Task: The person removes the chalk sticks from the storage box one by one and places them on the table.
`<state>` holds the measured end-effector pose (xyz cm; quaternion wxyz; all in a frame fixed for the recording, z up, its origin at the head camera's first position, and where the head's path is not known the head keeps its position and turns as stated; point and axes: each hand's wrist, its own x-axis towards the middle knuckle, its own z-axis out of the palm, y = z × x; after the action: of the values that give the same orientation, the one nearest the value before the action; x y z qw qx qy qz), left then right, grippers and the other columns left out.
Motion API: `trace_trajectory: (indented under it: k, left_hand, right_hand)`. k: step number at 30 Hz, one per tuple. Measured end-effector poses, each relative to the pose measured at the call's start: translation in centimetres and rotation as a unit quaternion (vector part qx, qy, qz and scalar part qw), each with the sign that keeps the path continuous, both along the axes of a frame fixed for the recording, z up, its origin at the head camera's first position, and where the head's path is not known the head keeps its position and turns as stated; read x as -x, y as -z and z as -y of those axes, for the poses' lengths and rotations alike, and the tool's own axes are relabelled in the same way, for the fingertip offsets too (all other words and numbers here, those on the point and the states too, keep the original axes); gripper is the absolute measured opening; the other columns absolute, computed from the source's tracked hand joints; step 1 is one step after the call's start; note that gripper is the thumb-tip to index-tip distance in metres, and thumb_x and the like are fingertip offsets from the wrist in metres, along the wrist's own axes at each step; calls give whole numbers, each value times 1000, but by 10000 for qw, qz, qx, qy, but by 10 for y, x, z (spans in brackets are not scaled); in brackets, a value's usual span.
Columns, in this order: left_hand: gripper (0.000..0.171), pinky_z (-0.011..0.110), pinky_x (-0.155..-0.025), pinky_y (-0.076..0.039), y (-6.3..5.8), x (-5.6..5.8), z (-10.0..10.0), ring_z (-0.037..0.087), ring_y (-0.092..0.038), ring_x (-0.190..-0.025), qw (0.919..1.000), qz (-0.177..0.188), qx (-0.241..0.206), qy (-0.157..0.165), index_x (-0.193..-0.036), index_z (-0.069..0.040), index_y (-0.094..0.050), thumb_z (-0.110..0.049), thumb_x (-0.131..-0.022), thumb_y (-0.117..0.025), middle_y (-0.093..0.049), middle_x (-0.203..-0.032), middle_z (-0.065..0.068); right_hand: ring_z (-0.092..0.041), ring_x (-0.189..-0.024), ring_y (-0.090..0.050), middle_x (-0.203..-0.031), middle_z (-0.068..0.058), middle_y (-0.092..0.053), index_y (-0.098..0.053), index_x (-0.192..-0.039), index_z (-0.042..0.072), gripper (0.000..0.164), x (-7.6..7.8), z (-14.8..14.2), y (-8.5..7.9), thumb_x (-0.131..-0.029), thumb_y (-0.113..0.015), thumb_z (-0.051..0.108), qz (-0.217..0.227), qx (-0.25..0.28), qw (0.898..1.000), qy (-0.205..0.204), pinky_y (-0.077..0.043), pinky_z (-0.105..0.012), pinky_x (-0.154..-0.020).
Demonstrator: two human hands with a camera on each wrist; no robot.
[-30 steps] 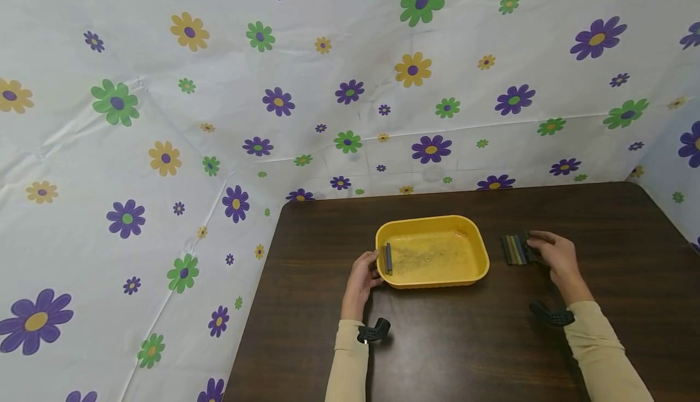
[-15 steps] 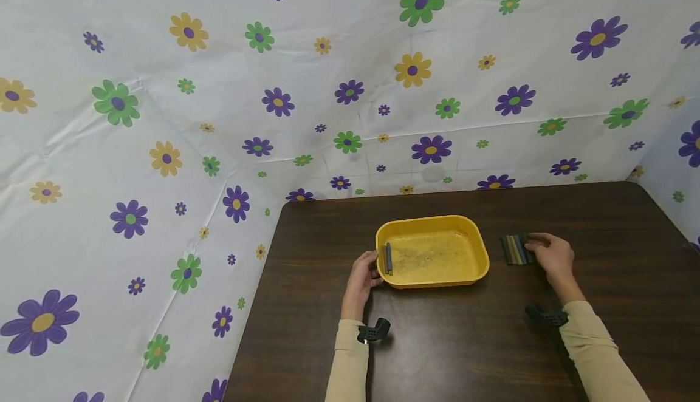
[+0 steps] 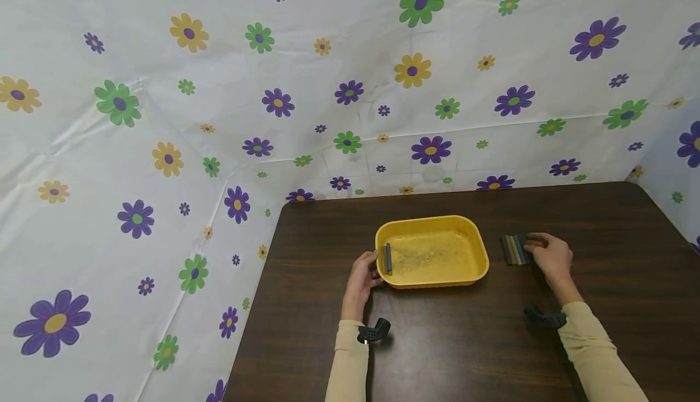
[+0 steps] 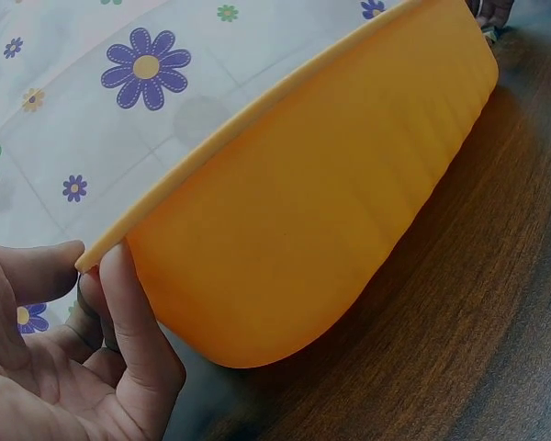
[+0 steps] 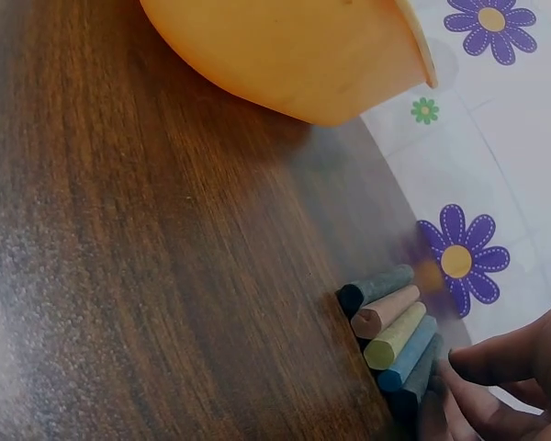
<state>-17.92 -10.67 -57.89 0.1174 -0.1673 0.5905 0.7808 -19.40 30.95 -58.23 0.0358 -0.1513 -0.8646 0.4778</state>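
Note:
My left hand (image 3: 361, 277) grips the left end of a yellow plastic tray (image 3: 437, 283); in the left wrist view its thumb and fingers pinch the tray's rim. Inside, against the left wall, lie a couple of dark chalk sticks (image 3: 389, 258). Right of the tray, several chalk sticks lie side by side on the table: dark green, brownish (image 5: 386, 310), yellow (image 5: 395, 336), blue (image 5: 408, 354) and dark grey. My right hand (image 3: 552, 259) is at the right end of this row, thumb and fingertips pinching the dark grey chalk stick (image 5: 417, 381), whose far side they partly hide.
The dark wood table (image 3: 437, 347) runs back to a white flowered sheet (image 3: 350, 86), which also hangs along the left side. Black camera mounts sit on the left wrist (image 3: 374, 331) and the right wrist (image 3: 545, 317).
My right hand has shifted slightly left, bringing the dark grey chalk stick against the row. The left hand and tray stay put.

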Motion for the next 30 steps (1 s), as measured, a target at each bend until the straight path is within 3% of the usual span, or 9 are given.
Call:
trace_trajectory:
  k: [11,14,21,26,30]
  left_hand:
    - [19,25,-58,-49,0,0,0,8,-55,-61,10000,-28,10,62,-98,-9,-57,-26,-107,-58,-56,-87,1]
    - [19,25,-58,-49,0,0,0,8,-55,-61,10000,-34,16,72,-98,-9,-57,-26,-107,-58,-56,-87,1]
    - [20,24,-58,-50,-1,1,0,8,-56,-60,10000,-21,7,48,-96,-10,-57,-26,-107,-58,-55,-83,1]
    - [20,24,-58,-50,1,1,0,8,-58,-61,10000,-23,20,45,-97,-9,-57,-27,-107,-59,-56,-84,1]
    - [21,24,-57,-50,2,2,0,8,-59,-61,10000,-5,0,40,-98,-8,-58,-27,-106,-60,-57,-83,1]
  right_hand:
    - [-54,-127,-47,-129,-36,-61,-57,-136,-13,37,0,-1,-1,-104,-53,6,170,39,9995,272,-37,-65,-104]
    - [-51,-124,-49,-130,-36,-60,-58,-136,-12,38,0,-1,-2,-106,-52,11,204,12,9990,402,-41,-60,-96]
    - [-44,-118,-53,-137,-34,-56,-57,-140,-9,43,-4,4,-12,-110,-46,21,142,111,9993,315,-42,-37,-76]
    - [-34,-107,-55,-138,-33,-55,-57,-140,-9,44,-4,11,-22,-110,-46,23,12,189,9996,227,-42,-33,-73]
    - [-34,-111,-52,-141,-33,-53,-57,-140,-9,46,-4,17,-30,-111,-45,24,5,308,9993,198,-41,-31,-73]
